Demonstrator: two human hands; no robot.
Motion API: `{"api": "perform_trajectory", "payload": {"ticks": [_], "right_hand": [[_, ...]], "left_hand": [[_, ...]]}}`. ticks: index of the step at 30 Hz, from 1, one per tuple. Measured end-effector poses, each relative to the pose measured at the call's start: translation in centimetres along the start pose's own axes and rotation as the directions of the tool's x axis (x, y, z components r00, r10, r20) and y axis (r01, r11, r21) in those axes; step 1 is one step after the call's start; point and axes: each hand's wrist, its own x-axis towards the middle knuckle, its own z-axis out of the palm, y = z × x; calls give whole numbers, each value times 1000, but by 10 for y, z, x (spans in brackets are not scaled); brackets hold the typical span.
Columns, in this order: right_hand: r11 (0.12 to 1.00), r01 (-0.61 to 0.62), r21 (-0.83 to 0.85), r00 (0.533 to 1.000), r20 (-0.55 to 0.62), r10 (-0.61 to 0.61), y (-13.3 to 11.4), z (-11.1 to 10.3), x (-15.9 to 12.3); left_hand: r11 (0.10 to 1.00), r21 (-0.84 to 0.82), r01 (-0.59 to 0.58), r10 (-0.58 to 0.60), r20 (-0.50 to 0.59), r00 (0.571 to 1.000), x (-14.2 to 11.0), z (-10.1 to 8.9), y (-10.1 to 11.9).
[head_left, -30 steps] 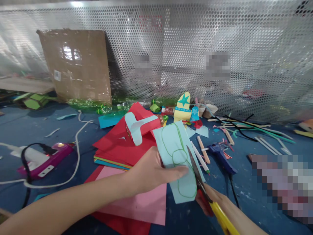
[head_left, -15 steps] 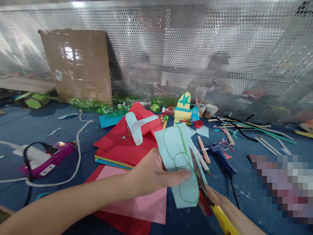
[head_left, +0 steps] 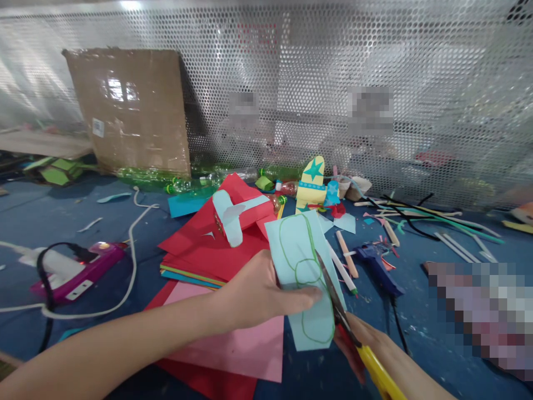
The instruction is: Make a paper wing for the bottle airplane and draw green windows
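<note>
My left hand point(head_left: 260, 291) is closed on a light blue sheet of paper point(head_left: 297, 236), thumb across its front. Green outlines of a rounded propeller-like shape with a central circle are drawn on the sheet. On its right side, the blades of yellow-handled scissors point(head_left: 377, 372) lie along a cut beside the drawn line. My right hand point(head_left: 370, 336) grips these scissors from below, its fingers partly hidden by them. Behind the paper, a red paper model point(head_left: 254, 214) with a light blue propeller piece point(head_left: 231, 219) rests on red sheets point(head_left: 191, 244).
A blue glue gun point(head_left: 381, 269) lies to the right, near a marker point(head_left: 343, 269) and paper scraps. At left are a purple power strip point(head_left: 97, 261) and a white cord point(head_left: 133, 266). Plastic bottles point(head_left: 195, 186) and cardboard point(head_left: 133, 111) stand by the perforated metal screen point(head_left: 316, 61).
The scissors have moved slightly left and up along the paper's right side. The sheet has shifted a little, and its lower edge is slightly higher.
</note>
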Motion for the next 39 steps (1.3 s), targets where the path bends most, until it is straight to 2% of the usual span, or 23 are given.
{"api": "perform_trajectory", "payload": {"ticks": [9,15,28,31,35,39], "right_hand": [[998,-53,39,998,37,51,-5,-3,1],[994,-97,59,994,56,94,-5,-2,1],[988,-145,57,987,78,141,-3,-2,3],[975,-205,80,976,97,197,-3,-1,2],[932,-336,137,936,159,314,-4,0,3],[899,-411,150,905,184,383,-6,0,5]], "left_hand": [[999,-32,27,-27,-20,999,2,-1,-1],[995,-97,32,-31,11,999,2,0,2],[994,-100,33,-30,34,999,4,0,4],[995,-97,12,-7,44,999,4,1,5],[997,-68,23,-21,25,999,4,1,5],[999,-38,5,-4,26,1000,5,-1,4]]}}
